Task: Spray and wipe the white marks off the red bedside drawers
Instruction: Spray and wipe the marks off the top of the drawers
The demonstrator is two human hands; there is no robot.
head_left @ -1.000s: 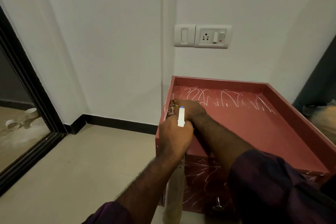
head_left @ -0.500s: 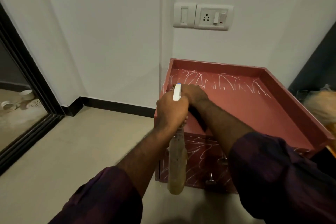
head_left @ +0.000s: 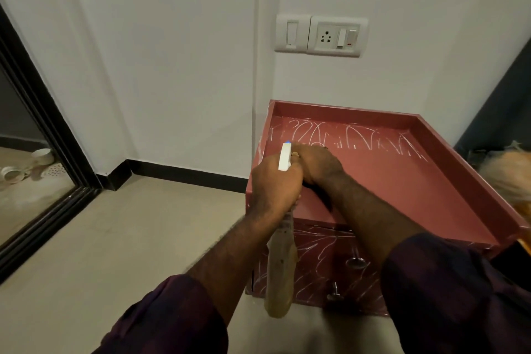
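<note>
The red bedside drawers [head_left: 402, 181] stand against the white wall. White scribbled marks [head_left: 353, 139] run along the back of the top, and more cover the drawer fronts [head_left: 316, 276]. My right hand [head_left: 319, 164] presses down on the top near its left edge, fingers curled over a cloth that is almost wholly hidden. My left hand [head_left: 273, 184] grips the neck of a spray bottle [head_left: 280, 273], close beside the right hand. The bottle's white nozzle [head_left: 285, 156] points toward the back of the top, and its body hangs down in front of the drawers.
A switch and socket plate [head_left: 321, 36] sits on the wall above the drawers. A black sliding door frame [head_left: 43, 129] is at the left, with cups [head_left: 43, 156] on the floor beyond. A pale bundle [head_left: 508, 178] lies right of the drawers. Beige floor [head_left: 115, 238] spreads to the left.
My view has pulled back, showing more of the drawer fronts. My right hand has slid a little to the right across the top. My left hand keeps the bottle beside it.
</note>
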